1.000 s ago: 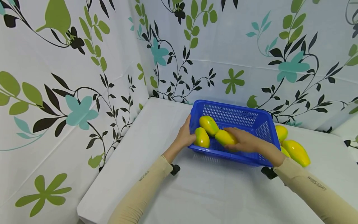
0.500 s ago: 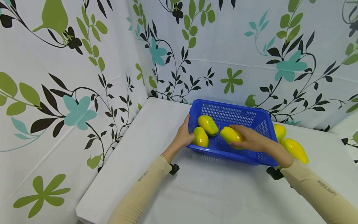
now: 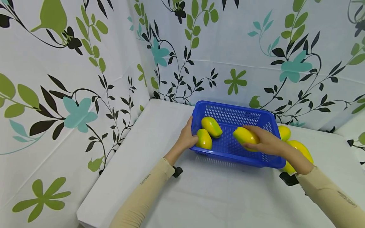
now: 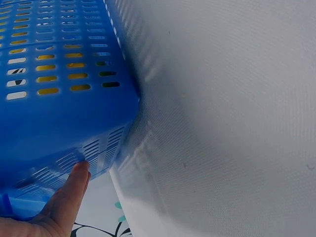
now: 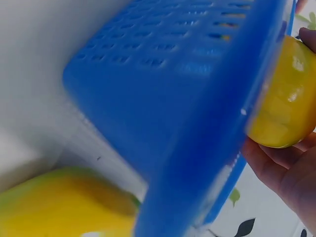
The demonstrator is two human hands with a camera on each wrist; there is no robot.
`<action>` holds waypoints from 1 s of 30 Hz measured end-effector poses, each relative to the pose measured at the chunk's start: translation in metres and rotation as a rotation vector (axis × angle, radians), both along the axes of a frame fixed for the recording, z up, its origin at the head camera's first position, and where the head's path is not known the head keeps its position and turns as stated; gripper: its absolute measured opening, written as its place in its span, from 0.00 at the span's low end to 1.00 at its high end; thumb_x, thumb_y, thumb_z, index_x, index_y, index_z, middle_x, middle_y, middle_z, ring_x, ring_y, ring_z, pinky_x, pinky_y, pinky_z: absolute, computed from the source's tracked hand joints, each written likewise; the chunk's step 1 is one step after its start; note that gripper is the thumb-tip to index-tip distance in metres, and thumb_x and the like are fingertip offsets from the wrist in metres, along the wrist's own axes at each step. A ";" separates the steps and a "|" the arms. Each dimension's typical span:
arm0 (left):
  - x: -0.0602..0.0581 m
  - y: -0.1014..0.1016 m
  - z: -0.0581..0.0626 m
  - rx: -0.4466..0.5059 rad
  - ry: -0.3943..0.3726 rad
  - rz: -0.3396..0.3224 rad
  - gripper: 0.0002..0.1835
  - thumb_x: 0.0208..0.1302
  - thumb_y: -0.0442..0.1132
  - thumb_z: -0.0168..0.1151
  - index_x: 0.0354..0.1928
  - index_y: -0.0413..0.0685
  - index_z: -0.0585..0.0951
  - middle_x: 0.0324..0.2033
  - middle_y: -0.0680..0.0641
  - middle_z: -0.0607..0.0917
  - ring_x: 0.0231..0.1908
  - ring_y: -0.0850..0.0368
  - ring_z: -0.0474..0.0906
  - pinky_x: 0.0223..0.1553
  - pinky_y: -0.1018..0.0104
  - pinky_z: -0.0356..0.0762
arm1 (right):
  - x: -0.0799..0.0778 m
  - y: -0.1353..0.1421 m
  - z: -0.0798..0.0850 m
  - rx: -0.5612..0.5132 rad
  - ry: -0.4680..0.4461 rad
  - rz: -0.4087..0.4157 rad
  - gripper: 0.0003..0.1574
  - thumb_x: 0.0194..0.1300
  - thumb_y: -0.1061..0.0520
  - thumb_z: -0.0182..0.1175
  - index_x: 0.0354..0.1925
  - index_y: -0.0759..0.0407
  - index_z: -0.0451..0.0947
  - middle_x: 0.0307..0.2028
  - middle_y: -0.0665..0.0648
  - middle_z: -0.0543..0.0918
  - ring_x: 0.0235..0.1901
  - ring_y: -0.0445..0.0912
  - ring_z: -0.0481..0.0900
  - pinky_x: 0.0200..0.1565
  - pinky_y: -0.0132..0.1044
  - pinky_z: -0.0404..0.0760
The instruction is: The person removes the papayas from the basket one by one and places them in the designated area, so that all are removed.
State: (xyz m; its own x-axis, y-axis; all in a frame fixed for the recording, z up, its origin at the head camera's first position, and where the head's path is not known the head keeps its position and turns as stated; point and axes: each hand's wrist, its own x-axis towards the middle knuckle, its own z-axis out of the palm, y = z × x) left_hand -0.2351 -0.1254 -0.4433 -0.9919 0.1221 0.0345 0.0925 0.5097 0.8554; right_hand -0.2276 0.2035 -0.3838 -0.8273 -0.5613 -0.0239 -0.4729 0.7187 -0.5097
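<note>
A blue perforated plastic basket [image 3: 231, 155] stands on the white-covered table. At its left end my left hand [image 3: 186, 136] grips the rim, thumb on the inside; in the left wrist view, fingers [image 4: 74, 190] lie along the outer wall. My right hand [image 3: 266, 141] holds a yellow-green mango [image 3: 246, 136] over the right half of the basket. That mango [image 5: 286, 98] shows at rim height in the right wrist view, between thumb and fingers. Two more mangoes, one farther back [image 3: 211, 127] and one nearer [image 3: 204, 139], lie at the basket's left end.
Several mangoes [image 3: 300, 149] lie on the table just right of the basket, partly hidden by my right forearm. White cloth [image 3: 242, 72] with a leaf and flower print hangs behind the table and along its left side.
My right hand has lifted the mango away from the two at the left and carried it rightward within the basket. The left hand has kept its hold on the rim.
</note>
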 end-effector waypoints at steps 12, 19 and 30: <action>0.000 0.000 0.000 -0.001 0.008 0.002 0.52 0.48 0.26 0.52 0.78 0.41 0.43 0.76 0.40 0.53 0.74 0.44 0.52 0.71 0.50 0.51 | 0.006 0.023 0.010 -0.009 0.018 -0.056 0.46 0.64 0.47 0.65 0.71 0.64 0.58 0.57 0.66 0.75 0.42 0.52 0.75 0.40 0.43 0.76; -0.002 0.001 -0.002 -0.024 -0.001 0.006 0.52 0.47 0.25 0.52 0.78 0.41 0.44 0.76 0.39 0.54 0.73 0.44 0.53 0.71 0.50 0.52 | 0.006 0.037 0.016 -0.007 0.018 -0.102 0.48 0.64 0.46 0.64 0.72 0.64 0.56 0.55 0.65 0.75 0.42 0.53 0.74 0.38 0.41 0.77; -0.002 0.001 -0.002 -0.030 -0.002 0.009 0.52 0.48 0.26 0.52 0.78 0.41 0.44 0.75 0.39 0.55 0.73 0.44 0.54 0.71 0.50 0.53 | 0.012 0.072 0.021 0.018 0.021 -0.203 0.50 0.66 0.43 0.62 0.73 0.66 0.54 0.57 0.71 0.72 0.46 0.61 0.75 0.45 0.63 0.79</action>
